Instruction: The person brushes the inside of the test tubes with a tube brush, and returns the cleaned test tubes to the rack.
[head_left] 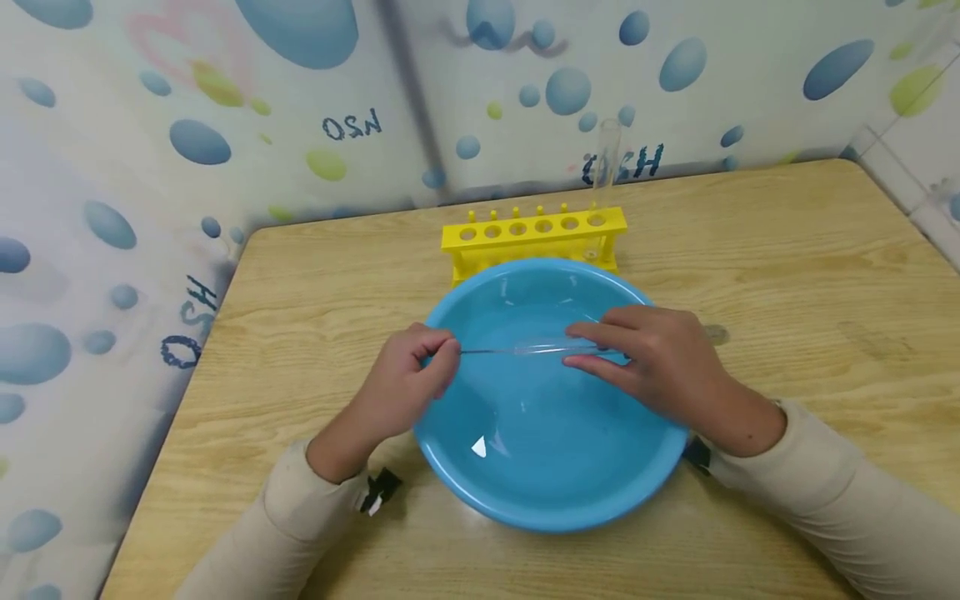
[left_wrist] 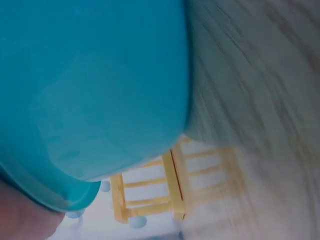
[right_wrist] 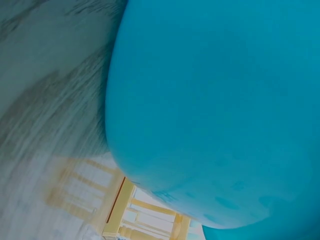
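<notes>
At the front of the table (head_left: 322, 308), my pale sleeves (head_left: 270, 533) come in from both sides, ending short of the wrists, which presumably spares the cloth from wetting. Between them sits the blue basin (head_left: 551, 523), centred beneath both hands; likely so that any drip lands inside it. Whether water stands in it, I cannot say for certain.

Left hand (head_left: 405, 379): fingers curled in, thumb pressed down, no gap, pinching a thin wire (head_left: 483, 352). A firm end-grip, I judge, for steering it. Right hand (head_left: 660, 358): thumb and fingers closed lengthwise along a glass tube (head_left: 547, 348), pinching its sides and leaving its left end free. Tube lies about level over the basin, in line with the wire; this probably lets wire and glass meet squarely. What is on the wire's far end, I cannot tell.

Just behind the basin: yellow rack (head_left: 534, 232), likely set there to leave my forearms room yet be within reach. A second tube (head_left: 608, 158) stands upright in its rightmost hole. Beyond, the bubble-patterned wall (head_left: 420, 100).
</notes>
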